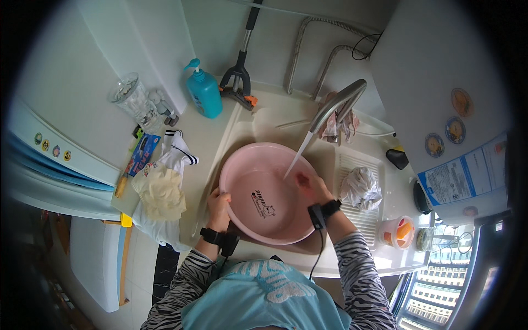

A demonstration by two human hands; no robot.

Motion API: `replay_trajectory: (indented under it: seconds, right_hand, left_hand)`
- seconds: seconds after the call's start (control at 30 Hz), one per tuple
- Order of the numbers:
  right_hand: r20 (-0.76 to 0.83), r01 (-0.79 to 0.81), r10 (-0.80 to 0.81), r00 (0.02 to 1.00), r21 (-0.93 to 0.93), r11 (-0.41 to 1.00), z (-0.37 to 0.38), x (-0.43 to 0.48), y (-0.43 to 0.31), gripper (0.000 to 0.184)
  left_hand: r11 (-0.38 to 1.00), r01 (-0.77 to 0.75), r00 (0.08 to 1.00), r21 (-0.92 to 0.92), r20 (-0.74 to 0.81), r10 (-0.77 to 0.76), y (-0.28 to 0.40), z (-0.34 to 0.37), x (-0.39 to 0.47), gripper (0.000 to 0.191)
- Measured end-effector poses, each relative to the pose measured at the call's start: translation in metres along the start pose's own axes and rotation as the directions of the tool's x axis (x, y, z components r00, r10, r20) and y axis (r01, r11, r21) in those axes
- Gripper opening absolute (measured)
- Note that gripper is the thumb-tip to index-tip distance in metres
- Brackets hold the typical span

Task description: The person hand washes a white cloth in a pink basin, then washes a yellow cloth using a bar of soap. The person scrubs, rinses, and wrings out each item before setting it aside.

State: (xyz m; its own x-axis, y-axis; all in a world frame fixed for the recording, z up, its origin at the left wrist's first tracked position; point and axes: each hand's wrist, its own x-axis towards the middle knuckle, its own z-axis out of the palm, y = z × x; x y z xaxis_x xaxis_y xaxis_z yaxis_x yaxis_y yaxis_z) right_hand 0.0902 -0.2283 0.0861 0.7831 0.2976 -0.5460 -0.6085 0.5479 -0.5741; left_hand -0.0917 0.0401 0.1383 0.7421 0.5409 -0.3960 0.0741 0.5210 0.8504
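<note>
A pink plastic basin [262, 177] rests in the sink under a curved metal faucet [342, 99], with water streaming from the spout into it. My left hand [218, 204] grips the basin's left rim, the thumb over the edge. On the right, my right hand [319, 189] is at the basin's inner right side; its fingers are partly hidden, and a small dark red item or patch [303, 180] shows beside them. I cannot tell what that red thing is. The basin's bottom bears print and a small cartoon figure.
A crumpled white cloth [361, 187] lies on the ribbed drainboard [346, 161] at right, near a small tub [396, 233]. At left are a teal pump bottle [205, 93], a glass vase [138, 103], white garments [175, 150] and a cream cloth [161, 192]. Pinkish cloths hang behind the faucet.
</note>
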Motion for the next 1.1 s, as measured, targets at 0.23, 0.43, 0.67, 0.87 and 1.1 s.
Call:
replay_trajectory:
  seconds: [0.23,0.43,0.67,0.87,1.1]
  right_hand:
    - [-0.082,-0.046,0.051,0.995,0.068,0.997,0.038,0.057,0.027,0.011]
    - [0.353,0.41,-0.241,0.904,-0.556,0.723,0.011,0.022,0.014,0.008]
    - [0.118,0.256,-0.493,0.862,-0.941,0.222,-0.041,-0.058,0.0,0.025]
    - [0.255,0.277,-0.536,0.805,-0.96,-0.04,-0.045,-0.102,0.029,0.03]
    - [0.345,0.393,-0.702,0.623,-0.914,-0.101,-0.034,-0.109,0.056,0.04]
  left_hand:
    - [0.999,-0.024,0.999,-0.049,-0.044,0.022,-0.01,-0.006,0.002,0.013]
    - [0.998,-0.032,0.997,-0.054,-0.079,0.028,-0.009,-0.011,-0.005,0.01]
    - [0.994,-0.026,0.995,-0.104,-0.097,0.016,-0.028,-0.012,0.009,0.01]
    - [0.981,0.035,0.994,-0.19,-0.1,-0.055,-0.05,0.0,0.016,0.01]
    - [0.978,0.1,0.989,-0.181,-0.09,-0.118,-0.057,0.0,0.028,0.022]
